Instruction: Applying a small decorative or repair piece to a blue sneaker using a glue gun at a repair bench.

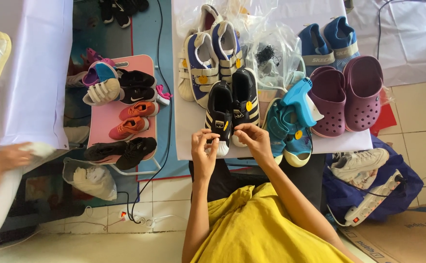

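The person's left hand (204,146) and right hand (252,138) each pinch the toe of a small black striped shoe (220,116), probably light, stiff-soled, best gripped by its rubber toe.

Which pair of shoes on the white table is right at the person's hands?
The black pair with white stripes; left hand and right hand are at its toes.

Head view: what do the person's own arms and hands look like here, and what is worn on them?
Both arms are bare from above the elbow down; the left hand and right hand wear no gloves. No rings, watch or bracelets can be made out. The only clothing in view is a mustard-yellow top, loose and creased, covering the torso and upper arms.
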